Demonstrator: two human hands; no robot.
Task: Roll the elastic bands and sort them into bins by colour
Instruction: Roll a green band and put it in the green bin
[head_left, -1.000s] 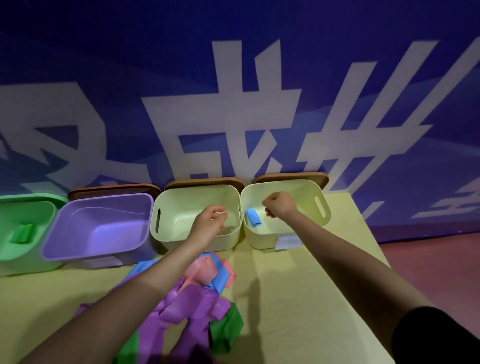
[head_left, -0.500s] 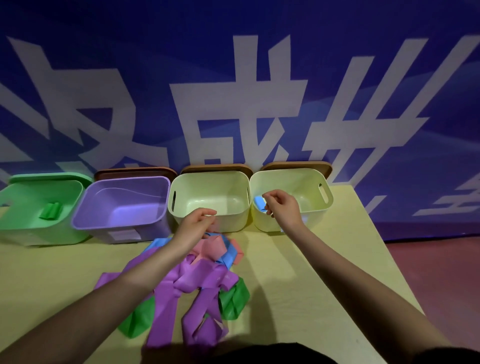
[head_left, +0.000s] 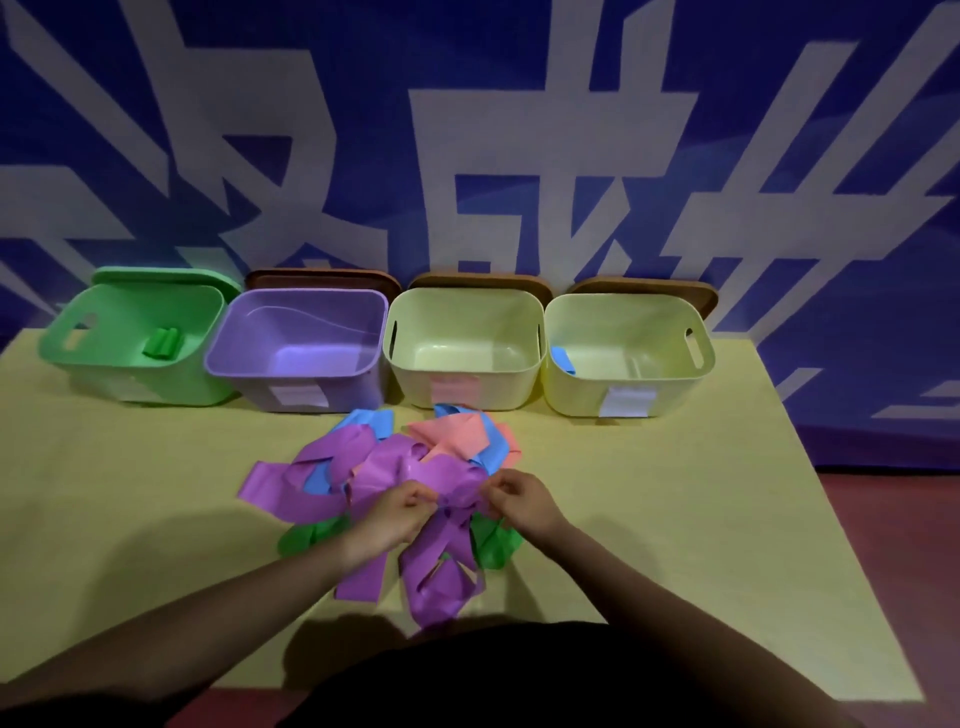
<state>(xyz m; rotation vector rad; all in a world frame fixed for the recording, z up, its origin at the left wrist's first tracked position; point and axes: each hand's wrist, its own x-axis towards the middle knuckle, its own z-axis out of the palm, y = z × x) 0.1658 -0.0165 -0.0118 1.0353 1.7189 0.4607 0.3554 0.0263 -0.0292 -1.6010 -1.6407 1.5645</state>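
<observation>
Four bins line the far edge of the yellow table (head_left: 675, 519), set in a row presumably so each colour has its own home. From the left: a green bin (head_left: 119, 374) with one rolled green band (head_left: 164, 343) inside, an empty purple bin (head_left: 306, 384), an empty cream bin (head_left: 462, 387), and a second cream bin (head_left: 631, 389) with one blue roll (head_left: 563, 359) tucked against its left wall. In front of them lies the unsorted heap of bands (head_left: 395, 483), purple on top with blue, pink and green beneath; they overlap too much to count. The person's left hand (head_left: 397, 514) and right hand (head_left: 519, 499) meet over the heap, each pinching the same purple band (head_left: 460, 493) between curled fingers, likely freeing it for rolling. Behind the bins, four lids lean on the wall, out of the way.
</observation>
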